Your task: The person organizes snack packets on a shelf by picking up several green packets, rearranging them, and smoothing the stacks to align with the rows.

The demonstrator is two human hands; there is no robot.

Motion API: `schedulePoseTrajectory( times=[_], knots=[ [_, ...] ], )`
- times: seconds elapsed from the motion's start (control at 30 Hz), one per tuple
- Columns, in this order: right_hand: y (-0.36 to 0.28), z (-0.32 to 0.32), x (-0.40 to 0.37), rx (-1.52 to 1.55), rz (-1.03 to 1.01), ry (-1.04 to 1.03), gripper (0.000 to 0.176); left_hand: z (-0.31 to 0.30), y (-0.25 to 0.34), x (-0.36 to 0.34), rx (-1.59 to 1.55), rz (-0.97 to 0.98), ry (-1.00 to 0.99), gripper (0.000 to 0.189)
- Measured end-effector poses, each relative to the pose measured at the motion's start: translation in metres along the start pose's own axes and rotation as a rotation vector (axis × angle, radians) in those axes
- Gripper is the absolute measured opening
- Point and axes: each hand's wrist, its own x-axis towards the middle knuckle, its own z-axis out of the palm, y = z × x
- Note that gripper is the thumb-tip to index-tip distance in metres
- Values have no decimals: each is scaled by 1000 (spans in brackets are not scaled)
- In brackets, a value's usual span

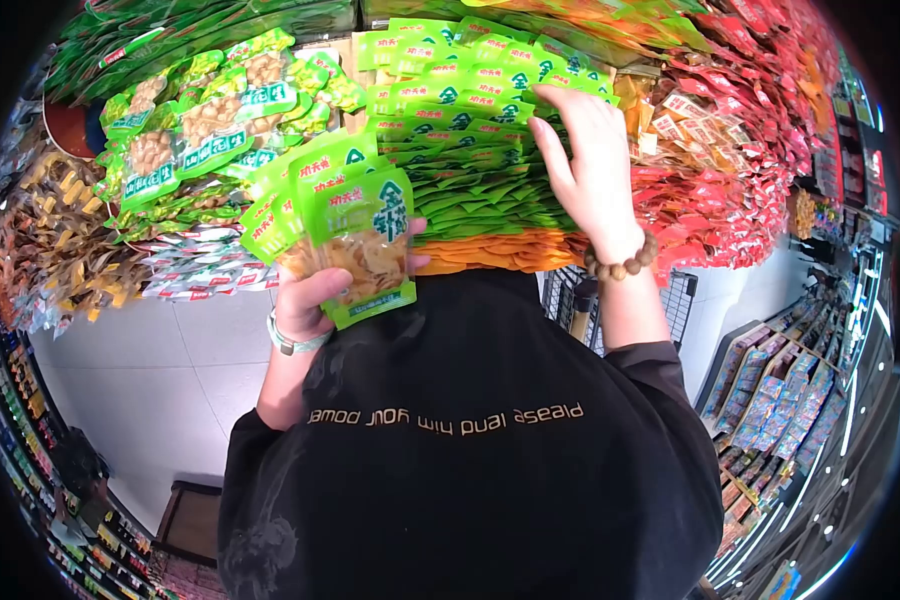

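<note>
Low in front of my chest, my left hand [313, 292] is closed around a fanned bunch of green snack packets [365, 255]. The front packet has a clear window with pale yellowish pieces inside, and my thumb lies across its lower left part. My right hand [592, 160], with a beaded bracelet at the wrist, is over the right side of the rows of matching green packets [460, 130]. Its fingers are stretched out with the thumb apart, fingertips right at the packets' upper edges. Nothing shows between thumb and fingers.
Green-and-clear bags of nuts [210, 120] lie to the left, beside brown-and-yellow packets [55, 225]. Red packets [710, 170] are heaped at the right, and orange packets [500, 250] line the near edge. A wire cart [678, 300] stands under my right forearm, with shelves [770, 390] farther right.
</note>
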Motion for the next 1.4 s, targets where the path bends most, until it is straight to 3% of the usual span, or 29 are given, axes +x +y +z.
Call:
schedulePoseTrajectory(
  times=[0.07,0.17,0.27,0.37,0.4,0.5,0.57,0.63,0.67,0.7,0.73,0.77,0.8,0.9,1.07,1.2,1.4],
  knots=[
    [-17,1,-8,83,19,137,40,1,0,1,11,-4,-2,83],
    [-61,3,-19,758,179,-105,71,-24,3,-4,204,-19,20,78],
    [-79,24,-24,875,99,-159,90,-26,7,-5,298,-74,43,73],
    [-84,27,-26,895,224,-323,88,-22,7,-5,309,-66,75,71],
    [-85,27,-27,1029,348,-420,81,-22,7,-6,313,-48,87,71],
    [-82,28,-29,1198,484,-389,74,-24,5,-7,321,47,103,70],
    [-73,33,-31,1202,429,-283,59,-30,5,-8,302,64,78,69],
    [-60,19,-28,1232,579,-375,49,-31,7,-6,260,44,14,69],
    [-55,6,-21,1113,622,-382,30,-28,9,-3,229,15,-41,68],
    [-47,2,-19,1065,492,-244,29,-26,10,0,199,-14,-96,68],
    [-38,-11,-10,981,536,-252,27,-26,10,2,191,18,-106,68],
    [-18,-7,-13,1119,417,-44,27,-25,9,3,183,48,-115,68],
    [-9,-17,-3,1081,388,15,26,-24,8,4,175,77,-124,68],
    [4,-36,20,994,289,185,25,-12,7,5,294,59,47,78],
    [11,-22,39,808,211,6,21,-12,5,7,296,40,32,79],
    [7,-2,44,431,-11,-98,21,-11,5,5,301,40,35,79],
    [-14,20,40,303,85,-312,16,-9,5,4,305,31,49,78]
  ],
)
